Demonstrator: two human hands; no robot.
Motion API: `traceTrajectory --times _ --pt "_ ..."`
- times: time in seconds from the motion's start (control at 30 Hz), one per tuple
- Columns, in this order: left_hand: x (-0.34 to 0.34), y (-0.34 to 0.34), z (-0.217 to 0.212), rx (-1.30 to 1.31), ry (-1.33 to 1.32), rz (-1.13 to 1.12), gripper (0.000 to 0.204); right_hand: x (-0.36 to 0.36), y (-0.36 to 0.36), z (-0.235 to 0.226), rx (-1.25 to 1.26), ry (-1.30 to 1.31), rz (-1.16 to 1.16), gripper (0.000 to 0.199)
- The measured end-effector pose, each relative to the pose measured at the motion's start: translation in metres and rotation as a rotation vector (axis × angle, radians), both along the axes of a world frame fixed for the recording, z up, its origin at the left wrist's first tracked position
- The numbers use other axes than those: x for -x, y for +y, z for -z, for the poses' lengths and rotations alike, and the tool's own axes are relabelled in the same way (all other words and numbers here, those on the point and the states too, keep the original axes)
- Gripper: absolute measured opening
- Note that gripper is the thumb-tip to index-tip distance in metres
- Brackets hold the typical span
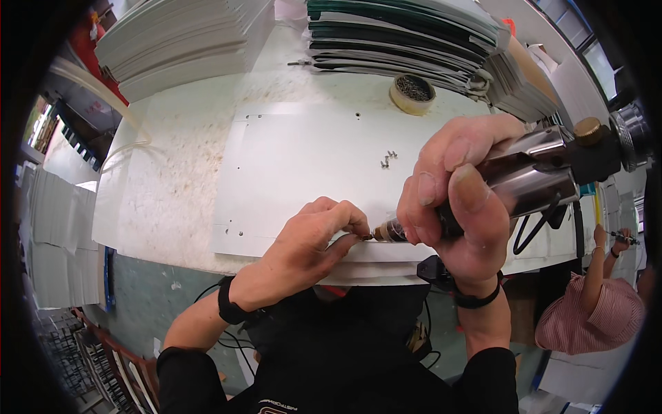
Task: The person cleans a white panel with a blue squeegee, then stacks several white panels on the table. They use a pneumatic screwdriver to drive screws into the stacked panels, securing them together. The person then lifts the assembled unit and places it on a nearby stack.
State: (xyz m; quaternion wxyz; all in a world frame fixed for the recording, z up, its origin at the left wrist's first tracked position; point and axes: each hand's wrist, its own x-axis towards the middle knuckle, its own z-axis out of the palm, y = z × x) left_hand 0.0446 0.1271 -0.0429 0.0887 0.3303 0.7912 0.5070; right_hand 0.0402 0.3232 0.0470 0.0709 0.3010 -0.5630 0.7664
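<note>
My right hand [462, 200] is wrapped around a powered driver [538, 165] with a chrome body, a black grip and a brass-coloured knob. Its narrow tip points left, close to the front edge of a white panel [296, 172]. At that tip, the thumb and forefinger of my left hand [310, 238] are pinched together. What lies between them is too small and hidden to make out. A few loose small screws [387, 160] rest on the panel, beyond the driver's tip. Small holes show near the panel's edges and corners.
A round tub [412, 94] of small screws stands behind the panel. Stacks of white sheets [186, 48] and dark green-and-white pieces [400, 38] line the back of the table. A pale hose [96, 86] curves down at left. Another person [589, 310] works at the far right.
</note>
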Motion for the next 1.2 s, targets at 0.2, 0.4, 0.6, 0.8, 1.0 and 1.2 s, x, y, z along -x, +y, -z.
traceTrajectory --times 0.2,0.4,0.6,0.8,1.0,1.2 --pt "0.002 -0.006 0.006 -0.026 0.081 0.007 0.021 0.0 -0.012 0.002 -0.032 -0.036 -0.004 0.031" --pt "0.002 -0.006 0.011 -0.057 0.114 -0.039 0.026 -0.001 -0.021 0.006 -0.073 -0.052 0.031 0.036" --pt "0.002 -0.008 0.012 -0.056 0.141 -0.033 0.035 0.0 -0.026 0.015 -0.08 -0.066 0.043 0.043" --pt "0.002 -0.007 0.011 -0.036 0.151 -0.025 0.034 -0.005 -0.027 0.017 -0.107 -0.087 0.01 0.043" --pt "0.006 -0.005 0.008 -0.013 0.109 -0.057 0.023 0.0 -0.018 0.002 -0.041 -0.011 -0.085 0.038" --pt "0.055 0.009 -0.016 0.224 0.199 -0.095 0.021 0.025 0.043 -0.017 -0.012 0.205 -0.06 0.022"
